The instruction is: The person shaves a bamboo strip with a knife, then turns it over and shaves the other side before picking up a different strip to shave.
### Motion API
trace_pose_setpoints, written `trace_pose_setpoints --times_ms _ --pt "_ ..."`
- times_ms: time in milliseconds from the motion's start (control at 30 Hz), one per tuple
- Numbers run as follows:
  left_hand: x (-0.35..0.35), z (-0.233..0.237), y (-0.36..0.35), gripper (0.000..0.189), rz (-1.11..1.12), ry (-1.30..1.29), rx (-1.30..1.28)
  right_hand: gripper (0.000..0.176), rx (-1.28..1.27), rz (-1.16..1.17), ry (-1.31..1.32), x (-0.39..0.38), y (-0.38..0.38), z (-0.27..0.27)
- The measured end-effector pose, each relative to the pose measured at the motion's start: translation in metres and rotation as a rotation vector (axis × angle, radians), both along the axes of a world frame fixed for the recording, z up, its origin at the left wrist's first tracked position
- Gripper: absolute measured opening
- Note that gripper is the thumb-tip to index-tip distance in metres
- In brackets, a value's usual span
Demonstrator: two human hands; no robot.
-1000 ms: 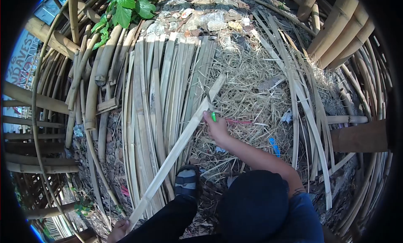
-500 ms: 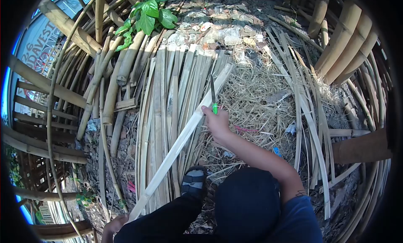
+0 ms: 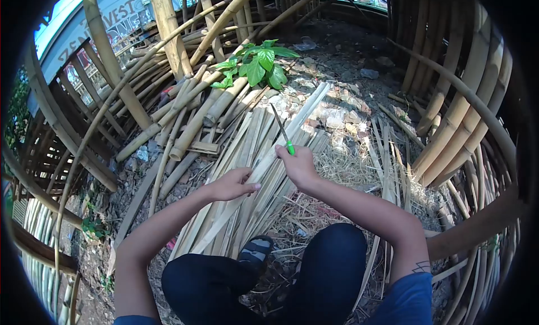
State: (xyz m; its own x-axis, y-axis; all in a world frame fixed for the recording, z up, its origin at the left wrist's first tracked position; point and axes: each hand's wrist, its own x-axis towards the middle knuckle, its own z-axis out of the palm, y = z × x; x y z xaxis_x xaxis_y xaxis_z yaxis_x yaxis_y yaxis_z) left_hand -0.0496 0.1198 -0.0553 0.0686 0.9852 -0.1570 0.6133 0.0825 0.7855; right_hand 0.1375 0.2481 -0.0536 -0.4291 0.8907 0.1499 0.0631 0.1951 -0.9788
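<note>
A long, pale split bamboo strip (image 3: 308,113) slants from my lap area up toward the rubble. My right hand (image 3: 300,168) is closed around the green handle of a thin-bladed knife (image 3: 279,123), blade pointing up and away, with the thumb side against the strip. Further down the same strip, my left hand (image 3: 230,184) grips it, its thumb on the near side and fingers across the other edge. Beneath both hands lies a pile of similar bamboo strips (image 3: 242,151). The strip's lower end passes toward my left knee.
Bamboo shavings (image 3: 342,184) cover the ground right of the pile. Cut bamboo poles (image 3: 193,123) lie at left behind a green leafy plant (image 3: 261,64). Thick bamboo posts (image 3: 455,140) stand on the right. My sandalled foot (image 3: 255,252) rests beside the pile.
My left hand has moved from the strip's low end up to its middle. The strip has shifted away from me, and the camera view has tilted up. The knife stays in my right hand.
</note>
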Motion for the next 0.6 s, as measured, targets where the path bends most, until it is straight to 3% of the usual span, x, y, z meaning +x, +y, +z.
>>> trace_pose_setpoints --times_ms 33,133,200,267,333,400,467,500,533,600 --pt "0.002 0.002 0.001 0.034 -0.067 -0.256 -0.062 0.042 0.011 0.025 -0.069 0.006 -0.005 0.008" --pt "0.017 0.01 -0.016 0.025 0.055 -0.337 0.047 0.052 0.065 0.077 -0.215 0.026 -0.014 0.034" --pt "0.016 0.011 -0.021 0.027 0.054 -0.282 0.102 0.061 -0.025 -0.012 -0.155 0.041 -0.018 0.051" --pt "0.015 0.019 -0.024 0.026 0.112 -0.216 0.147 0.065 -0.147 0.042 -0.07 0.058 -0.018 0.067" --pt "0.017 0.025 -0.027 0.026 0.119 -0.211 0.133 0.06 -0.044 0.03 0.047 0.069 -0.022 0.076" --pt "0.02 0.029 -0.027 0.027 0.12 -0.207 0.113 0.057 0.12 0.023 -0.018 0.077 -0.031 0.086" --pt "0.027 0.027 -0.027 0.028 0.08 -0.304 0.145 0.055 0.412 -0.003 -0.277 0.083 -0.044 0.088" --pt "0.03 0.025 -0.028 0.027 0.09 -0.311 0.12 0.051 0.443 0.011 -0.359 0.086 -0.044 0.08" --pt "0.033 0.024 -0.028 0.027 0.087 -0.317 0.117 0.051 0.441 0.009 -0.365 0.086 -0.043 0.069" --pt "0.038 0.019 -0.028 0.027 0.055 -0.371 0.098 0.046 0.729 0.007 -0.479 0.088 -0.043 0.049"
